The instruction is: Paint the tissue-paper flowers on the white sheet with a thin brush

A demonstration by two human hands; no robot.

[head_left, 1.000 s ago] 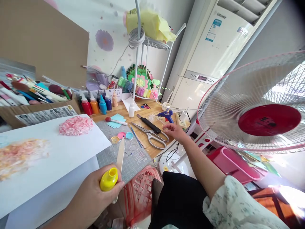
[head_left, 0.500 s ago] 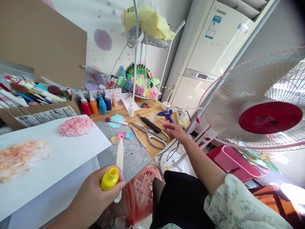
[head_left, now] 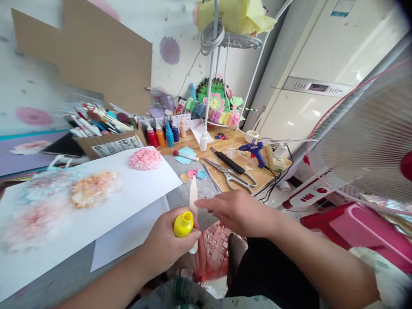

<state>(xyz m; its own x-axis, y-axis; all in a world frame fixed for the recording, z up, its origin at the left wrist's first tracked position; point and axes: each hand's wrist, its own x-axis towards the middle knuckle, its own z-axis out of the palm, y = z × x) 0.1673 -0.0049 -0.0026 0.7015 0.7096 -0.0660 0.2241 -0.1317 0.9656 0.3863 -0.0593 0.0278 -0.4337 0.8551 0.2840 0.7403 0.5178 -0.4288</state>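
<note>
Yellow bottle is sitting inside the left hand, its uncapped mouth facing up; the fingers are wrapping it, clamped, and the same fist is holding a pale flat stick alongside it. The stick is pointing away from the body, its dark-marked tip showing near three small color patches in pink, blue and orange. Right hand is reaching across from the right, fingers extending to the stick's edge; can't tell if they are touching it or pinching anything, thumb not clear. Beyond the hands, scissors are lying beside a black-handled tool, with a blue glue gun resting further right. A brush is lying across blue paper squares. On the left, a white sheet is bearing several fluffy pastel flower shapes, pink one nearest its far corner. Paint bottles are standing behind.
</note>
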